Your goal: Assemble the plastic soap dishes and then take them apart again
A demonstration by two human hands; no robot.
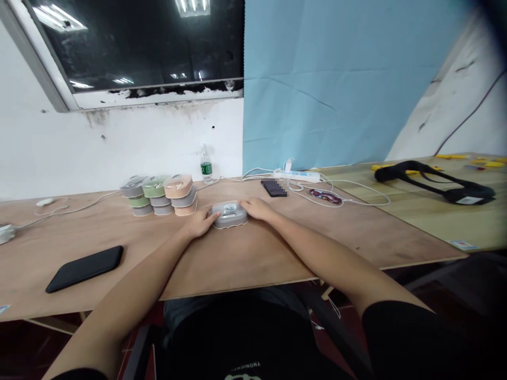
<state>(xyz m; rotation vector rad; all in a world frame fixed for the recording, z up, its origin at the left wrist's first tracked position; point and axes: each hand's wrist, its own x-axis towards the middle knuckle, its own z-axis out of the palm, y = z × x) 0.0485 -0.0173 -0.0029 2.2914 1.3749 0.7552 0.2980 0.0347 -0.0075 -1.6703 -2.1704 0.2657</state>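
Note:
A small grey lidded box (230, 217) with a round label on its lid rests on the wooden table in front of me. My left hand (201, 221) grips its left end, thumb lying on the lid edge. At the opposite end, my right hand (254, 208) holds the far right corner with its fingertips. To the left, similar boxes stand stacked in columns: a grey-topped one (134, 186), a green-topped one (154, 187) and a peach-topped one (178, 186).
A black phone-like slab (85, 268) lies front left. Behind are a water bottle (205, 166), a dark phone (274, 188), a power strip (303, 176) with loose white cables, and a dark red patterned item (325, 197). A black curved frame (435, 182) lies on the right-hand table.

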